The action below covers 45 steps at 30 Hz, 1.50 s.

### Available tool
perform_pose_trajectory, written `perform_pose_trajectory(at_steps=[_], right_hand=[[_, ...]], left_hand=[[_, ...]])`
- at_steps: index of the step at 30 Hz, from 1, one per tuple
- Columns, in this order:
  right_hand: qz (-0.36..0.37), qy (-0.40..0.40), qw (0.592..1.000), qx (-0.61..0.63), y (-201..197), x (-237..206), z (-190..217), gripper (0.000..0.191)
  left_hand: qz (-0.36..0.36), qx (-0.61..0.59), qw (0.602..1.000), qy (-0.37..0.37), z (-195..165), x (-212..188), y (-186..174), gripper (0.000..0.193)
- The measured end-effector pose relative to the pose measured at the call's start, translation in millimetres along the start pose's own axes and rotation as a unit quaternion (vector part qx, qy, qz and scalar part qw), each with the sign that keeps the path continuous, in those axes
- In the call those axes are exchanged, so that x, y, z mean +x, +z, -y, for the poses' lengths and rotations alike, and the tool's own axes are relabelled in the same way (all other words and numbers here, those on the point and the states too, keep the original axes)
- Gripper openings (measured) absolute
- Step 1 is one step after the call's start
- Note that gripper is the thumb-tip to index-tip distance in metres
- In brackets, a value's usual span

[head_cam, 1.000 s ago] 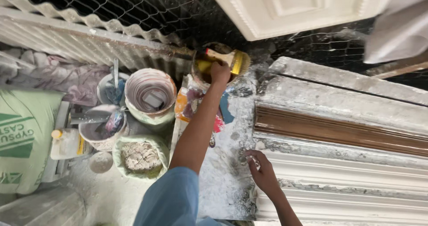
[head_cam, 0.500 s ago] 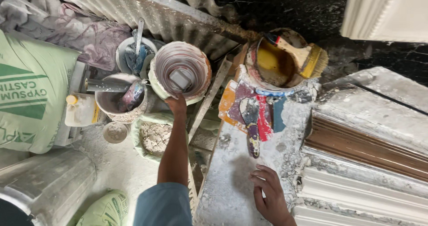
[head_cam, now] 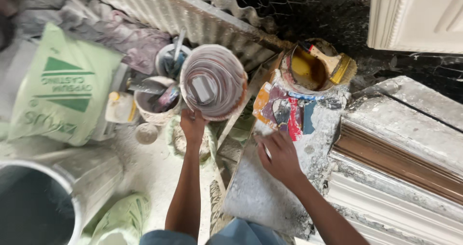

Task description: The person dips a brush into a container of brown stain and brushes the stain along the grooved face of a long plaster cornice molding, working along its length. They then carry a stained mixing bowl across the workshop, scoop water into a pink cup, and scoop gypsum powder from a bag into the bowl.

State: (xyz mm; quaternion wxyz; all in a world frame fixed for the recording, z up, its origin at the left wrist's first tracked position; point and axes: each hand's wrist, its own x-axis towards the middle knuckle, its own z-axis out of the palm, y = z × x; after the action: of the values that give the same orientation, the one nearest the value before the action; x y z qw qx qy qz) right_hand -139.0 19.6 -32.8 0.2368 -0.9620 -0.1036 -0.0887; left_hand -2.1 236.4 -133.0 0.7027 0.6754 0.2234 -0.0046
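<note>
Left hand [head_cam: 192, 124] has its fingers clamped on the near rim of a streaky white bucket [head_cam: 213, 81], sitting upper middle of the frame. Right hand [head_cam: 279, 154] rests on the dusty counter [head_cam: 260, 192], fingers curled around something thin and pale, can't tell what. Yellow-stained tub with a brush [head_cam: 313, 66] sits just right of the bucket.

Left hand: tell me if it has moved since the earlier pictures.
Yes. The left hand went from the yellow-stained pot leftward to the round white bowl, gripping its near rim.
</note>
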Motion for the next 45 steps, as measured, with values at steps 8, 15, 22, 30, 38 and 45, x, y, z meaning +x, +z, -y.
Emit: perform_pose_trajectory(at_steps=[8, 15, 22, 30, 38, 45], right_hand=[[0.097, -0.139, 0.979, -0.116, 56.6, 82.4, 38.3, 0.013], [0.136, -0.144, 0.955, -0.223, 68.1, 38.3, 34.3, 0.013], [0.085, -0.177, 0.965, -0.173, 14.7, 50.6, 25.1, 0.011], [0.131, -0.066, 0.983, -0.111, -130.8, -14.1, -7.9, 0.017], [0.195, 0.118, 0.95, -0.212, -82.3, -111.5, -77.0, 0.019], [0.168, 0.142, 0.947, -0.234, -39.1, -125.4, -88.7, 0.019]], left_hand=[[0.044, 0.028, 0.997, 0.065, -63.9, -140.3, -76.4, 0.019], [0.074, -0.002, 0.996, 0.046, -66.6, -188.2, -79.5, 0.02], [0.095, -0.049, 0.993, 0.049, -64.7, -184.9, -64.5, 0.019], [0.083, -0.103, 0.99, 0.045, -36.2, -157.8, -68.5, 0.02], [0.081, -0.114, 0.99, 0.016, -27.7, -163.3, -63.7, 0.019], [0.125, -0.127, 0.984, 0.014, -45.8, -183.3, -35.2, 0.02]])
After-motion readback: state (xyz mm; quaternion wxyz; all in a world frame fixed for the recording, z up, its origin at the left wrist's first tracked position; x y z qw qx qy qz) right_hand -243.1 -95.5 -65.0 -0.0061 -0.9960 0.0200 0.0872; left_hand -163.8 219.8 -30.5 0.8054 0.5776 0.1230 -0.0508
